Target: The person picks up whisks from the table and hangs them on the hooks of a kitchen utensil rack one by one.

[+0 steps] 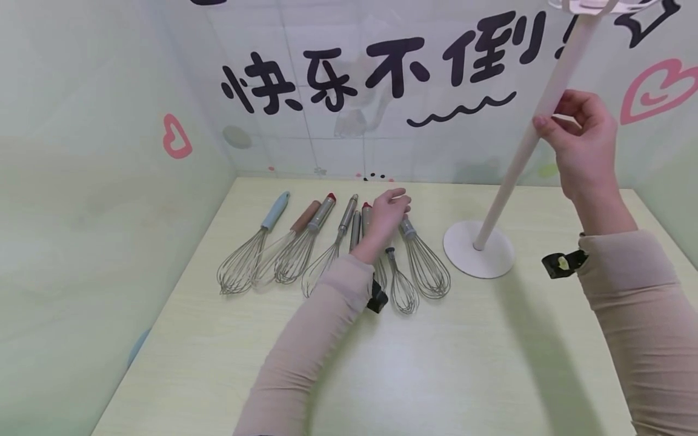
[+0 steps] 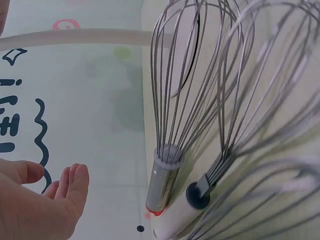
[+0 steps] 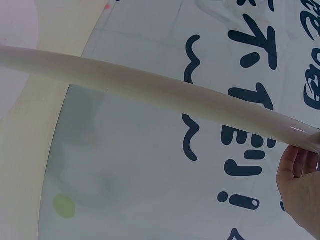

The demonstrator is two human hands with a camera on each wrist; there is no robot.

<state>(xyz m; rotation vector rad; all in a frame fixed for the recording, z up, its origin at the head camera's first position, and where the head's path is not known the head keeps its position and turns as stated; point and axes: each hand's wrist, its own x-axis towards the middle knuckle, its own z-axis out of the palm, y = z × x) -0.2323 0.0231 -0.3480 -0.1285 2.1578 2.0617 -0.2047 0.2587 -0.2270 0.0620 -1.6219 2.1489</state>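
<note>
Several wire whisks lie in a row on the table. A light-blue-handled whisk [image 1: 275, 210] is leftmost, with a brown-handled whisk [image 1: 306, 216] beside it. My left hand [image 1: 386, 217] hovers over the handles at the row's right part, hiding some of them. Its fingers are loosely bent and apart from the thumb, holding nothing. Nearest to it are a steel-handled whisk [image 2: 165, 180] and a smaller whisk with a white handle and dark collar [image 2: 182, 212]. My right hand [image 1: 589, 142] pinches the white pole [image 1: 515, 172] of an upright stand between thumb and fingers.
The stand's round white base [image 1: 460, 248] rests on the table [image 1: 436, 375], right of the whisks. A white piece [image 1: 594, 6] tops the pole, cut off by the frame. Behind the table's far edge rises a wall [image 1: 382, 145] with black lettering and pink hearts.
</note>
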